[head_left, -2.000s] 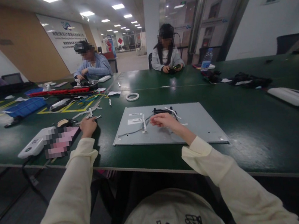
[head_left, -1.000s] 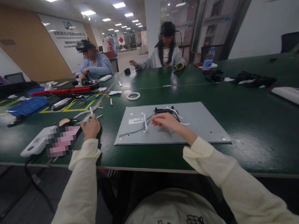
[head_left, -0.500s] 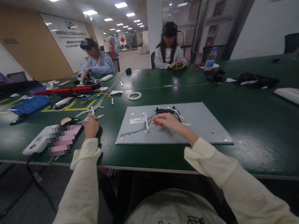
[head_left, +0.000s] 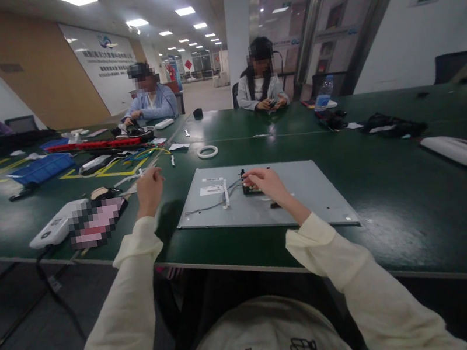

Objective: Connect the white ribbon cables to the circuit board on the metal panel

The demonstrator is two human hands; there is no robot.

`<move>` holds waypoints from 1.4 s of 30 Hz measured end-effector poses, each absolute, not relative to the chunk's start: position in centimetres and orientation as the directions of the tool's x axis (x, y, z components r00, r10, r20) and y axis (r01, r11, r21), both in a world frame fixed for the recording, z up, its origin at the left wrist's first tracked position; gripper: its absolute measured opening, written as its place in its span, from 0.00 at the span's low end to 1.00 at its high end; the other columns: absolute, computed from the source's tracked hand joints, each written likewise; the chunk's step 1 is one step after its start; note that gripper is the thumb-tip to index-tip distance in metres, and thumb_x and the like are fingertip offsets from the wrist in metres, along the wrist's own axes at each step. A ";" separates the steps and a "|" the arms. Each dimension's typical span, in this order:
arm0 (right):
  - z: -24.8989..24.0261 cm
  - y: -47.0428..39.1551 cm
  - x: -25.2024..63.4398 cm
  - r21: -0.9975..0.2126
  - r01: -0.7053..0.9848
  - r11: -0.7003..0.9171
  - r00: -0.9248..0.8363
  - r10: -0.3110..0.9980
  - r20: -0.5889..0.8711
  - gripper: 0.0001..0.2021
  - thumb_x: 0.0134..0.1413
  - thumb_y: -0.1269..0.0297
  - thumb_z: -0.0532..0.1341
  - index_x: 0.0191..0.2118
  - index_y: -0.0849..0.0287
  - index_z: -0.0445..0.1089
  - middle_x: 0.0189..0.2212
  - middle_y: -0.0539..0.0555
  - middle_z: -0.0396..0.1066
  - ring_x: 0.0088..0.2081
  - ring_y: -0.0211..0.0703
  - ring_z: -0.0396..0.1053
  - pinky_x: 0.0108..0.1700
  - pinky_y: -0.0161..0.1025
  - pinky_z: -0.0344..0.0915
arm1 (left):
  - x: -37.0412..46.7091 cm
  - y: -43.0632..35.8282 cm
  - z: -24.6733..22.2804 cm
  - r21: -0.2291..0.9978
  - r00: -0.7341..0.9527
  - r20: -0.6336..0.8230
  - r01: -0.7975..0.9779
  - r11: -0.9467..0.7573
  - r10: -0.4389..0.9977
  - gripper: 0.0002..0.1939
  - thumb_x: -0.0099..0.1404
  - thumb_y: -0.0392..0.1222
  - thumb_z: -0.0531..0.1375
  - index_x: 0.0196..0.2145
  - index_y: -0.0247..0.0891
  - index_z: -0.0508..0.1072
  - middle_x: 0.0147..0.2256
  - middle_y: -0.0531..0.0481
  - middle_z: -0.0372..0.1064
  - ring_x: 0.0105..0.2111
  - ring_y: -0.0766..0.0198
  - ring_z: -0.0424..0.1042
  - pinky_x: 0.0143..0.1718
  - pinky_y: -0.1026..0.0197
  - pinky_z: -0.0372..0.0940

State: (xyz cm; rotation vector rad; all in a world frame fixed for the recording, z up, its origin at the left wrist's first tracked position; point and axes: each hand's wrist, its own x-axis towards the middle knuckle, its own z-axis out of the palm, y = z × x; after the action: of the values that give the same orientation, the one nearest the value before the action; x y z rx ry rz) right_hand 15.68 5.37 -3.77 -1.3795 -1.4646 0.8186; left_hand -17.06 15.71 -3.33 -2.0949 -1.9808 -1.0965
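Observation:
A grey flat panel (head_left: 308,198) lies on the green table in front of me, with a thin grey cable (head_left: 207,207) and a white tape strip (head_left: 226,194) on its left part. My right hand (head_left: 267,184) is over the panel, thumb and fingertips pressed together at a black part (head_left: 251,190), which it partly covers. What sits between those fingertips is too small to make out. To the left, my left hand (head_left: 150,189) is raised beside several loose white strips (head_left: 128,180). Its fingers are loosely bent and a little apart, with nothing visible in them.
Left of my left hand lie a pink phone (head_left: 98,223) and a white device (head_left: 59,223) with a black cable. A white tape ring (head_left: 207,152) lies behind the panel. Farther back are a blue tray (head_left: 41,168), a bottle (head_left: 324,93) and people seated across the table.
My left hand has come away from the white strips, up and slightly right. My right hand has shifted a little toward the black part. The view has turned slightly.

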 end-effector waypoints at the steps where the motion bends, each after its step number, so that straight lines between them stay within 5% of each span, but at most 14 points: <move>1: -3.7 5.2 15.9 -0.862 0.458 0.215 0.047 0.963 0.266 0.11 0.54 0.66 0.54 0.40 0.60 0.71 0.32 0.54 0.72 0.36 0.39 0.70 0.42 0.38 0.65 | -15.7 15.4 -2.6 0.421 -0.035 0.518 0.880 -0.219 0.855 0.19 0.64 0.38 0.45 0.47 0.35 0.69 0.32 0.49 0.73 0.36 0.62 0.71 0.41 0.62 0.60; 4: -3.6 4.0 15.5 -0.586 0.659 0.471 -0.228 0.868 0.442 0.16 0.54 0.62 0.56 0.48 0.59 0.69 0.43 0.56 0.69 0.46 0.44 0.66 0.52 0.43 0.58 | -11.1 14.4 -0.5 0.404 0.104 0.527 0.842 -0.356 0.843 0.18 0.62 0.36 0.46 0.43 0.35 0.72 0.32 0.48 0.73 0.36 0.60 0.70 0.40 0.62 0.60; 8: -3.7 1.6 13.2 -0.308 0.617 0.724 -0.618 0.688 0.380 0.27 0.52 0.54 0.58 0.57 0.58 0.60 0.56 0.58 0.56 0.57 0.48 0.52 0.59 0.45 0.48 | -5.3 13.3 0.3 0.432 0.171 0.535 0.786 -0.442 0.828 0.17 0.62 0.35 0.47 0.42 0.36 0.73 0.34 0.45 0.74 0.35 0.60 0.71 0.38 0.61 0.60; 13: -4.8 0.7 11.5 -0.150 0.605 0.782 -0.723 0.618 0.309 0.29 0.51 0.52 0.58 0.58 0.57 0.58 0.59 0.58 0.52 0.61 0.51 0.42 0.61 0.50 0.42 | -1.6 12.9 -2.0 0.417 0.185 0.491 0.808 -0.416 0.851 0.15 0.63 0.36 0.48 0.40 0.37 0.73 0.36 0.40 0.73 0.37 0.58 0.71 0.37 0.60 0.59; 22: -6.1 1.7 11.9 -0.162 0.700 0.695 -0.637 0.711 0.297 0.26 0.56 0.52 0.54 0.59 0.58 0.57 0.58 0.59 0.51 0.61 0.51 0.40 0.60 0.51 0.43 | -2.6 12.4 -4.0 0.215 0.195 0.503 0.915 -0.341 0.842 0.16 0.64 0.37 0.46 0.42 0.39 0.71 0.36 0.44 0.73 0.38 0.59 0.71 0.37 0.62 0.58; 33: -7.3 4.5 13.1 -0.141 0.806 0.575 -0.516 0.800 0.307 0.26 0.58 0.51 0.51 0.59 0.57 0.56 0.58 0.59 0.50 0.61 0.50 0.42 0.60 0.50 0.43 | -3.2 12.2 -3.7 0.239 0.145 0.442 0.932 -0.272 0.885 0.14 0.64 0.37 0.48 0.41 0.39 0.71 0.36 0.44 0.73 0.38 0.58 0.71 0.37 0.62 0.59; 42: -7.6 5.2 13.7 -0.258 0.840 0.477 -0.380 0.858 0.347 0.40 0.51 0.47 0.57 0.63 0.64 0.45 0.57 0.64 0.53 0.59 0.50 0.48 0.59 0.46 0.47 | -3.4 13.6 -5.6 0.332 0.242 0.478 0.840 -0.429 0.844 0.15 0.63 0.34 0.49 0.43 0.37 0.72 0.39 0.43 0.72 0.40 0.59 0.71 0.42 0.62 0.61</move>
State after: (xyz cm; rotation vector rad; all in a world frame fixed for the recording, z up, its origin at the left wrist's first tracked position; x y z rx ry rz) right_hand 13.67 5.17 -7.59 -1.4127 -2.2959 0.0546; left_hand -3.36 13.58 -5.60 -2.4818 -1.6824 -0.9622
